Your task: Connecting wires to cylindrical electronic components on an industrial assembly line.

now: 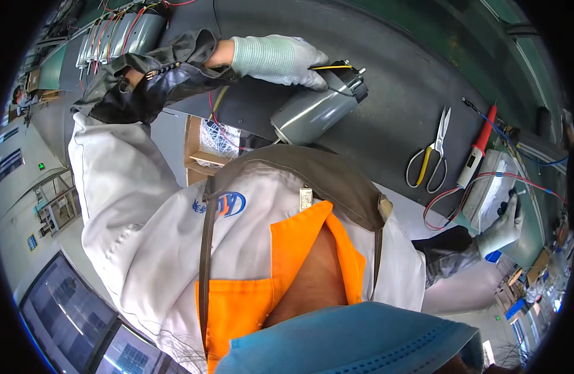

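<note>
My left hand [290, 61], in a pale knitted glove, reaches across to the black end of a grey cylindrical motor [318, 112]. Its fingers are closed on the motor's wires; a yellow wire [333, 67] and a black one run from them to the end cap. The motor lies tilted near the bench edge in front of my apron. My right hand [503, 229], also gloved, is out at the far right beside a pale block-shaped box [491, 190]. Its fingers are bent together by a small whitish piece [520, 192] too small to name.
Scissors [433, 153] with a yellow-marked handle lie on the dark bench [399, 93]. A red-and-white pointed tool [478, 149] with red cable loops lies beside them. Several more motors [128, 34] stand at the back left. A cardboard box [192, 146] sits below the bench edge.
</note>
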`<action>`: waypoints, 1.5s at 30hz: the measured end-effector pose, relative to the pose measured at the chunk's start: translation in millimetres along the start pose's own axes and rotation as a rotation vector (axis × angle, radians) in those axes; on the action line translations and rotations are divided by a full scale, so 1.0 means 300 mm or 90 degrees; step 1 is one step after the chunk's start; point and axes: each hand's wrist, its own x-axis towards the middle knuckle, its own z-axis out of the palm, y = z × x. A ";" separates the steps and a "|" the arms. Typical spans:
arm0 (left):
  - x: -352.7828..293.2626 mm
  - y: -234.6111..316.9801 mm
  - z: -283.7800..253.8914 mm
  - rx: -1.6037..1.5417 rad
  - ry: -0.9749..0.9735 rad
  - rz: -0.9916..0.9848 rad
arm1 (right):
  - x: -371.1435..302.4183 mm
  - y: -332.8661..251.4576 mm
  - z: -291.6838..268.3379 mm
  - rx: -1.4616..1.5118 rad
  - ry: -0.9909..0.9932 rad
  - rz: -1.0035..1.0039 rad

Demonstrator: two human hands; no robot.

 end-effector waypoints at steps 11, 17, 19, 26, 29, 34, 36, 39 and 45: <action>-0.030 -0.035 -0.033 -0.261 -0.154 -0.125 | -0.344 -0.393 0.501 0.410 -0.586 0.196; -0.072 -0.034 -0.091 -0.369 -0.186 -0.046 | -0.466 -0.510 0.594 0.771 -0.713 0.382; -0.060 -0.069 -0.067 -0.420 -0.175 0.003 | -0.548 -0.548 0.654 0.819 -0.640 0.380; -0.076 -0.099 -0.034 -0.439 -0.111 -0.019 | -0.619 -0.579 0.726 0.274 -0.439 -0.599; -0.052 -0.142 0.042 -0.454 -0.066 0.102 | -0.619 -0.608 0.733 0.174 -0.396 -0.724; 0.089 -0.180 0.183 -0.311 0.197 0.154 | -0.628 -0.610 0.737 0.104 -0.378 -0.695; 0.040 -0.098 0.155 -0.510 0.264 0.017 | -0.619 -0.594 0.754 0.236 -0.397 -0.604; 0.077 -0.053 0.203 -0.488 0.423 0.107 | -0.594 -0.599 0.722 0.458 -0.509 -0.159; 0.082 0.014 0.214 -0.582 0.368 0.128 | -0.519 -0.615 0.703 0.629 -0.504 0.200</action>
